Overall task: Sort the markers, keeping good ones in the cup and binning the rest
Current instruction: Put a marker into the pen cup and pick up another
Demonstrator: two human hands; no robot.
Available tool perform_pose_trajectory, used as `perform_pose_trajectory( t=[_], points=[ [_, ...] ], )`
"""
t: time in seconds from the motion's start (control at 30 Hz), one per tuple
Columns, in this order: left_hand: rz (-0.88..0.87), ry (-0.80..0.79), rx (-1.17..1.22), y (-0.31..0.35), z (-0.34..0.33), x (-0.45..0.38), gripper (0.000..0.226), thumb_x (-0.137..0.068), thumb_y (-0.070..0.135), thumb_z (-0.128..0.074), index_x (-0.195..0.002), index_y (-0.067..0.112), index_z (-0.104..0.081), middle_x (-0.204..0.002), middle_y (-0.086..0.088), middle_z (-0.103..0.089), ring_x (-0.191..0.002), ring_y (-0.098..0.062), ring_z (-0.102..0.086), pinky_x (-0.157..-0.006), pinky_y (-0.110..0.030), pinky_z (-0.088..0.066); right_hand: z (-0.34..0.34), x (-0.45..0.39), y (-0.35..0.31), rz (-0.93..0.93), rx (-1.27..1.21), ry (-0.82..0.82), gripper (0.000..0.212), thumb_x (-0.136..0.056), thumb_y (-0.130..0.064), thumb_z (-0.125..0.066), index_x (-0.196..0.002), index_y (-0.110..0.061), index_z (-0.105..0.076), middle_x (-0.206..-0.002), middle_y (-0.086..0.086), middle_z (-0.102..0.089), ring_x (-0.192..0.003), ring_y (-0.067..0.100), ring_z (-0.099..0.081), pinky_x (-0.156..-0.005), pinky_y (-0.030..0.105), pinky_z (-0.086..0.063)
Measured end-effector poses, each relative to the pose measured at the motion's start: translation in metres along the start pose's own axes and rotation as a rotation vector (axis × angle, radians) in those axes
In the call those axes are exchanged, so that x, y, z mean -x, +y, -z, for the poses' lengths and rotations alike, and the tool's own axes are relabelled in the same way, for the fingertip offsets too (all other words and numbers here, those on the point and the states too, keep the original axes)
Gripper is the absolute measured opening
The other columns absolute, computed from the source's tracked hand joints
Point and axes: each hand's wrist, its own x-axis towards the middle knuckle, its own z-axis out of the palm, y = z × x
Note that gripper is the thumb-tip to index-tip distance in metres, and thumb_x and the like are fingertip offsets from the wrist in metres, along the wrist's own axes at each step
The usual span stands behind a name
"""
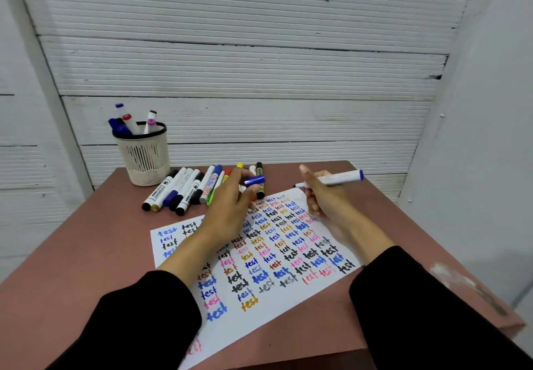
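My right hand [323, 196] grips an uncapped white marker with a blue end [337, 178], its tip pointing left above the paper's far edge. Its blue cap [255, 181] is pinched in the fingers of my left hand [230, 205], a little to the left of the tip. A white sheet [288, 289] covered with the word "test" in many colours lies under both hands. Several loose markers [184, 189] lie in a row behind the paper. At the back left stands a cream mesh cup [144, 159] holding several markers.
The reddish-brown table [86, 254] is small, with its right edge close to my right sleeve. A white ribbed wall stands right behind the table. No bin is in view.
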Motion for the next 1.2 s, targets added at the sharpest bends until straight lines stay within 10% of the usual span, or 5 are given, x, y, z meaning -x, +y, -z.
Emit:
perform_pose_trajectory(
  t=[0.23,0.8,0.93,1.2],
  points=[
    [0.035,0.213,0.084,-0.004,0.009,-0.008,0.009,-0.100,0.027,-0.050,-0.097,0.035,-0.046,-0.087,-0.002,-0.062,-0.073,-0.019,-0.061,-0.069,-0.039,-0.053,-0.038,-0.012,-0.018,0.110,-0.181,-0.170,0.020,-0.089,-0.007,-0.065,-0.091,-0.016,-0.047,-0.062,-0.004,-0.049,-0.051,0.006,-0.041,-0.045,0.015,-0.036],
    [-0.010,0.297,0.051,-0.014,0.015,-0.012,0.004,-0.100,0.028,-0.050,-0.103,0.026,-0.050,-0.100,0.008,-0.060,-0.077,-0.008,-0.059,-0.067,-0.020,-0.048,-0.059,-0.017,-0.015,0.144,-0.290,-0.118,0.046,-0.099,-0.042,-0.035,-0.083,-0.009,-0.063,-0.062,0.004,-0.056,-0.046,0.011,-0.040,-0.043,0.020,-0.032],
    [-0.028,0.251,0.050,-0.016,0.016,-0.011,0.005,-0.099,0.026,-0.050,-0.104,0.026,-0.052,-0.099,0.010,-0.060,-0.077,-0.006,-0.056,-0.072,-0.026,-0.050,-0.061,-0.020,-0.009,0.135,-0.101,-0.124,0.016,-0.097,-0.025,-0.048,-0.092,-0.010,-0.051,-0.072,0.007,-0.066,-0.049,0.013,-0.044,-0.045,0.022,-0.039],
    [0.001,0.181,0.083,-0.012,0.016,-0.007,0.008,-0.100,0.022,-0.049,-0.103,0.030,-0.052,-0.100,0.015,-0.059,-0.072,-0.005,-0.057,-0.063,-0.010,-0.044,-0.062,-0.013,-0.013,0.222,-0.019,0.077,0.034,-0.087,-0.040,-0.067,-0.076,-0.009,-0.057,-0.047,0.001,-0.053,-0.035,0.008,-0.037,-0.039,0.017,-0.034]
  ],
)
